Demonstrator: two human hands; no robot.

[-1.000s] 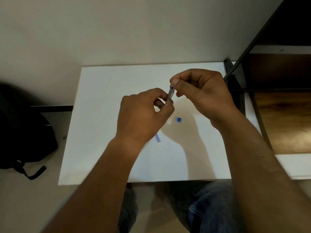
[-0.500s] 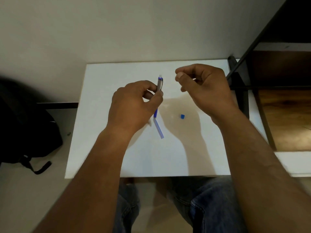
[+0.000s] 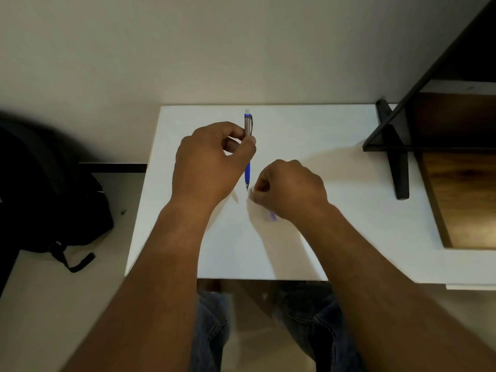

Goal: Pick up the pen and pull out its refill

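Blurred tube (image 3: 271, 215) under right hand (image 3: 290, 190)

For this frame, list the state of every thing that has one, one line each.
left hand: grips the pen barrel.
right hand: fingers curled, pinching a small thin piece on the table.
pen: held upright, tip down just above the table.
thin piece: blurred, one bluish end showing under the right hand.
table: white, bearing the work.
backpack: lying on the floor, left.

**Home study corner**

Looks like a room at home, set up for desk work: small white table (image 3: 335, 130) pushed against a plain wall (image 3: 188, 49), dark wood-and-metal shelving unit (image 3: 456, 124) alongside, black backpack (image 3: 53, 189) dropped on the floor, denim-clad knees (image 3: 212, 331) tucked under.
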